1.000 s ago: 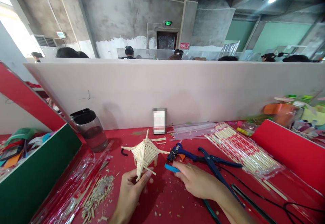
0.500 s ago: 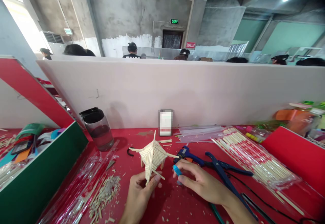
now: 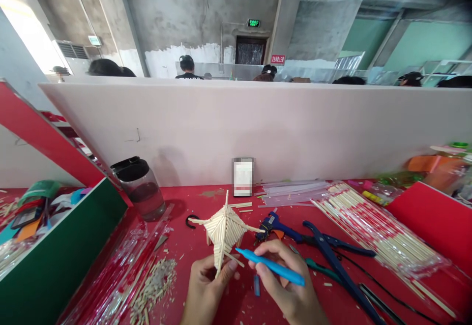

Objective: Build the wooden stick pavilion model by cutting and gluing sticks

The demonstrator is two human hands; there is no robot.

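Observation:
My left hand (image 3: 208, 283) pinches the lower corner of a small roof-shaped model (image 3: 224, 229) built from pale wooden sticks. A loose thin stick (image 3: 235, 260) crosses that corner by my left thumb. In my right hand (image 3: 285, 276) is a blue marker pen (image 3: 273, 265), held like a writing tool. Its uncapped tip points left, close to the thin stick; whether they touch I cannot tell. Under the pen, a small blue cap (image 3: 257, 285) lies on the red tabletop (image 3: 206, 199).
Right of the model lie a blue glue gun (image 3: 275, 224), blue-handled cutters (image 3: 322, 241) and bagged chopsticks (image 3: 383, 221). A water bottle (image 3: 140, 190) and stick offcuts (image 3: 158, 280) are at left. A phone-like object (image 3: 243, 177) leans against the white partition (image 3: 206, 128).
The marker has swung round in my right hand, so its tip now points left at the stick. The cap now shows on the table. My left hand keeps its hold on the model.

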